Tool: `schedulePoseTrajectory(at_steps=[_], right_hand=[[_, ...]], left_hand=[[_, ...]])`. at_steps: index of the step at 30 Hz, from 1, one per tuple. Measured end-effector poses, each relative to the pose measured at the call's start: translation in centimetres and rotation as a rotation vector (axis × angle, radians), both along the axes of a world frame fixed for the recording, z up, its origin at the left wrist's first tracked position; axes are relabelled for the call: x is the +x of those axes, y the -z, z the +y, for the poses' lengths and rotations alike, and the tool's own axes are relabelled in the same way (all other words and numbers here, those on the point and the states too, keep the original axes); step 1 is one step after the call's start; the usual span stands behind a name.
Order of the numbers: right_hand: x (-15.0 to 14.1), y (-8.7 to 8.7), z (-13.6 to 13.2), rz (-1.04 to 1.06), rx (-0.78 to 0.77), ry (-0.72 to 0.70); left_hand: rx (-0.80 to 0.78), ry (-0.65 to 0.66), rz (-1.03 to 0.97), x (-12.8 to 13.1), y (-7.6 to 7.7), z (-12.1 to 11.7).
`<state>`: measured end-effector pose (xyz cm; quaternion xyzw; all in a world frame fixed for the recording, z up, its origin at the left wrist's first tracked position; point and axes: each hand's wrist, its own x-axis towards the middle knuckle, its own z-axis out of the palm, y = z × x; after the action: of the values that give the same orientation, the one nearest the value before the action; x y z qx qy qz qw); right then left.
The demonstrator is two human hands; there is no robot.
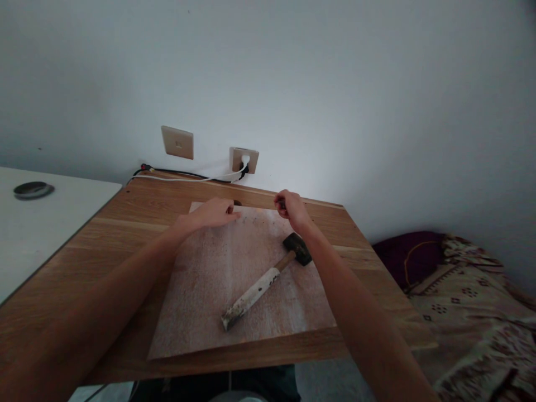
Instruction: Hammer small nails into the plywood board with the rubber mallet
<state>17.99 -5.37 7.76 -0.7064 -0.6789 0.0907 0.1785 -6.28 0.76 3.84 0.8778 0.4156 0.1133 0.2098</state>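
A pale, whitish-pink wooden board [205, 290] lies on the brown wooden table. My left hand [214, 213] rests at its far left edge, thumb stretched out and apart from the loosely curled fingers. Several tiny dark specks [256, 221], too small to name, lie on the board between my hands. Above the far right edge, my right hand [292, 209] is closed; something small and dark shows among its fingers. Across the board lies a hammer [256, 290], its dark head [297, 249] beside my right forearm and its white-coated, worn handle towards me. Neither hand touches it.
The wooden table [104, 245] meets a wall with a plate [178, 143] and a socket [251, 158]; cables [180, 178] run along its back edge. A white table [50, 223] at left bears a round dark object [33, 190]. Patterned bedding [469, 312] lies at right.
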Motion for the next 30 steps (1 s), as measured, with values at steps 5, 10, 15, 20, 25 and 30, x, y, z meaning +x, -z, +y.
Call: schedulePoseTrajectory(at_steps=[5,10,15,20,25,30], right_hand=[[-2.9,2.3,-0.8,-0.171,-0.115,-0.122],[-4.2,1.7,-0.8,-0.263,-0.081,-0.165],[-1.7,-0.8,0.4,0.134,0.206,0.039],[-1.7,0.3,0.6,0.120,-0.011,-0.046],[-4.9,2.7,0.0,-0.054,-0.079,-0.136],[-6.0,2.0,0.1,-0.192,-0.073,-0.169]], left_hand=[[0.223,0.138,0.233,0.9,0.3,-1.6],[0.308,0.120,0.205,0.9,0.9,-1.4],[0.228,0.057,0.130,0.9,1.2,-1.1],[0.217,0.102,0.112,0.6,1.1,-1.0],[0.172,0.110,-0.041,0.5,1.5,-0.6],[-0.431,-0.117,-0.816,1.3,0.5,0.1]])
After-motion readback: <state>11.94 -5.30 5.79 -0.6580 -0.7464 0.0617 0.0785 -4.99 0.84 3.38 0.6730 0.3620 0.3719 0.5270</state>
